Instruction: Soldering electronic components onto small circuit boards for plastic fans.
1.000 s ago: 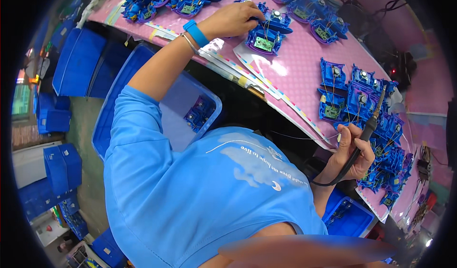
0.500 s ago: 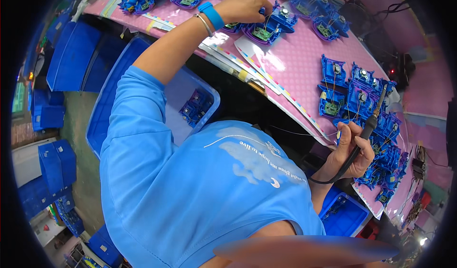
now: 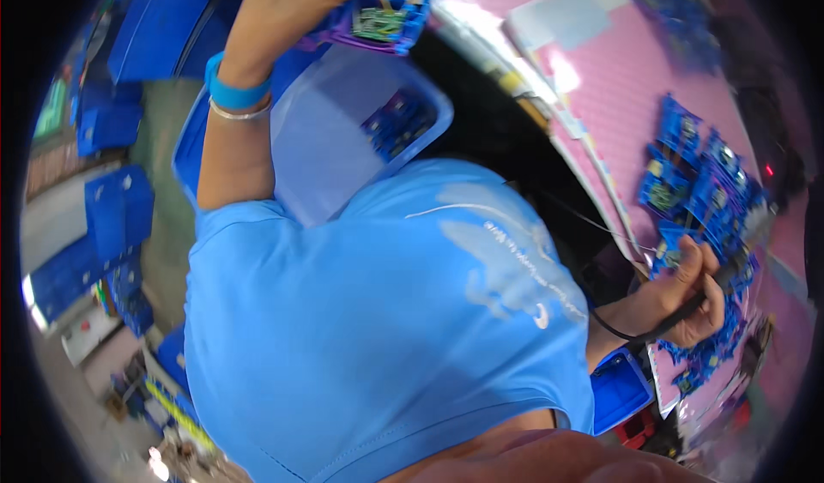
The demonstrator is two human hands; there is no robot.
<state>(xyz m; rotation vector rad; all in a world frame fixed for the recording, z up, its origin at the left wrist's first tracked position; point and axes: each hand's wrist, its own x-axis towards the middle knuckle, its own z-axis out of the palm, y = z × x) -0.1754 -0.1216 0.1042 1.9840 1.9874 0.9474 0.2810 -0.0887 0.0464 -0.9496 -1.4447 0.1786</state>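
Observation:
At the top of the view my left hand (image 3: 296, 11) is closed on a blue and purple plastic housing (image 3: 414, 21). A green circuit board (image 3: 379, 24) with a wire at it sits inside the housing; the upper part runs out of the picture. My right hand (image 3: 682, 298), at the right, grips a soldering iron (image 3: 732, 271) by its dark handle, its tip blurred. A black cord (image 3: 616, 330) trails from it under the wrist. A thin wire (image 3: 611, 230) runs to the fingers of this hand. Several similar blue housings (image 3: 717, 187) lie beside it on the pink table.
A large blue bin (image 3: 439, 97) with a few housings (image 3: 399, 123) inside stands below my left hand. The pink table's edge (image 3: 571, 135) curves down the right side. A smaller blue bin (image 3: 625, 397) sits below my right hand. More blue bins (image 3: 116, 217) line the left.
My left hand has lifted a housing off the table and brought it left, over the bin's far edge. The whole view has turned. My right hand still holds the soldering iron.

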